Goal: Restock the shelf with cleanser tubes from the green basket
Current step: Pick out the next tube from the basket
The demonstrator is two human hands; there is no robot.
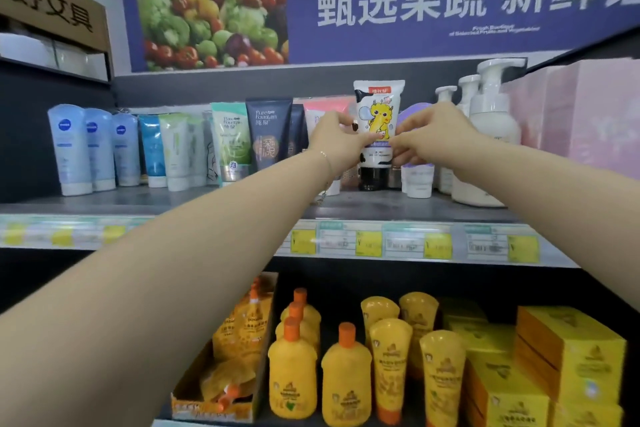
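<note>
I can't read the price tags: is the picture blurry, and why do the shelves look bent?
Head view: price tags and banner text are smeared by motion blur; the wide-angle lens bows the shelf edge; the cartoon tube is fairly sharp; lighting is even.

A produce banner [207,10] hangs above. White pump bottles [493,128] stand beside pink boxes [585,114]. Below the price tags [367,243] stand yellow bottles [292,381], yellow tubes [389,367] and yellow boxes [571,357].

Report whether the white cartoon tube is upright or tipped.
Upright: the white cartoon tube stands cap-down on the shelf, held between left hand and right hand.
</note>
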